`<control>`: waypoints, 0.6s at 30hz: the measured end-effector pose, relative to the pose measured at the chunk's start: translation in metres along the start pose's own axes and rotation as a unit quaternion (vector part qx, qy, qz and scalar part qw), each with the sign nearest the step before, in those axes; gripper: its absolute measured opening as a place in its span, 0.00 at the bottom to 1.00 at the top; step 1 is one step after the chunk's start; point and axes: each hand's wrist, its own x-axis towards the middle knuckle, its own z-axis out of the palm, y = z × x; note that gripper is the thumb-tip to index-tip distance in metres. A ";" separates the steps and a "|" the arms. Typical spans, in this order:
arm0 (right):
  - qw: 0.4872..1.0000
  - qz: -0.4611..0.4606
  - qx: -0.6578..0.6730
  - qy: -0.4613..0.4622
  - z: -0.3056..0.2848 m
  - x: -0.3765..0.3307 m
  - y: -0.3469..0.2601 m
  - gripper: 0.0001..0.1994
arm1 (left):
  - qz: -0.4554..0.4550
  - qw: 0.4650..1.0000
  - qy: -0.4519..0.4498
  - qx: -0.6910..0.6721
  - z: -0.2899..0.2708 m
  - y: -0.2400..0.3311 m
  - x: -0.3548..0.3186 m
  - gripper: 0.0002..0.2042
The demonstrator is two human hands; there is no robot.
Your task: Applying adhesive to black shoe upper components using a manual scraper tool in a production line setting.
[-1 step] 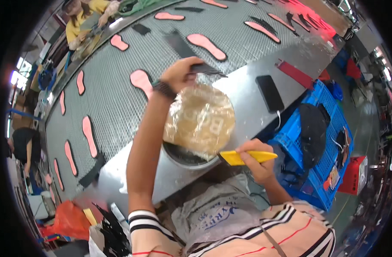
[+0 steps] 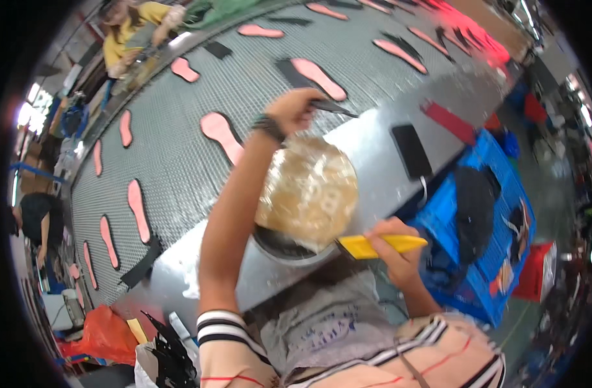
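Observation:
My left hand [image 2: 294, 111] is closed on a thin black strip [image 2: 333, 108], held above the belt's near edge, just beyond a round pot [image 2: 284, 247]. The pot's top is mostly hidden by a tan, shiny, film-like cover [image 2: 312, 194]. In my right hand [image 2: 399, 255] is a yellow-handled brush [image 2: 380, 246]; its dark tip points left, close to the pot's right rim. Fingers and thumb wrap the handle. Pink insoles with black edges lie on the mesh belt, one [image 2: 318, 77] beyond my left hand and another [image 2: 221, 137] left of it.
A metal ledge [image 2: 373, 142] runs along the belt [image 2: 173, 129] and carries a black phone [image 2: 411, 152] with a white cable and a red strip [image 2: 448, 121]. To the right stand blue crates [image 2: 496, 271] with a black cap [image 2: 473, 213]. Another person [image 2: 137, 35] sits across the belt.
My left hand has moved right with the black strip. My right hand and the brush are slightly right and nearer. The whole view has shifted a little.

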 end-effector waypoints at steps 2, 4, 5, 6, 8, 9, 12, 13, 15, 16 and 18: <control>0.995 0.026 -0.012 0.093 -0.007 0.008 0.000 0.03 | 0.033 0.999 0.025 -0.003 0.013 0.009 0.082 0.17; 0.989 0.001 -0.032 0.144 -0.016 0.018 0.001 0.03 | 0.095 0.993 0.054 -0.043 0.027 0.009 0.141 0.24; 0.988 -0.003 -0.017 0.154 -0.018 0.022 0.002 0.03 | 0.111 0.993 0.032 0.014 0.026 0.013 0.155 0.25; 0.987 -0.001 0.000 0.160 -0.019 0.026 0.004 0.03 | 0.176 0.957 0.024 0.231 0.025 0.009 0.156 0.26; 0.987 -0.059 -0.050 0.139 -0.022 0.033 0.009 0.04 | 0.356 0.590 0.120 0.715 0.006 0.002 0.123 0.29; 0.990 -0.034 -0.020 0.134 -0.022 0.033 0.012 0.05 | 0.380 0.695 0.172 0.585 -0.002 -0.019 0.088 0.26; 0.991 -0.004 0.092 0.100 -0.021 0.032 0.021 0.08 | 0.553 0.599 0.360 0.454 -0.047 -0.075 -0.054 0.21; 0.990 0.012 0.098 0.098 -0.019 0.030 0.024 0.07 | 0.530 0.557 0.449 0.456 -0.071 -0.091 -0.108 0.21; 0.991 0.011 0.103 0.084 -0.015 0.029 0.025 0.07 | 0.440 0.472 0.613 0.455 -0.120 -0.126 -0.225 0.18; 0.991 0.019 0.104 0.085 -0.013 0.029 0.024 0.07 | 0.337 0.519 0.661 0.424 -0.146 -0.143 -0.281 0.16; 0.993 0.013 0.101 0.054 -0.010 0.028 0.020 0.07 | 0.186 0.447 0.689 0.539 -0.194 -0.165 -0.369 0.18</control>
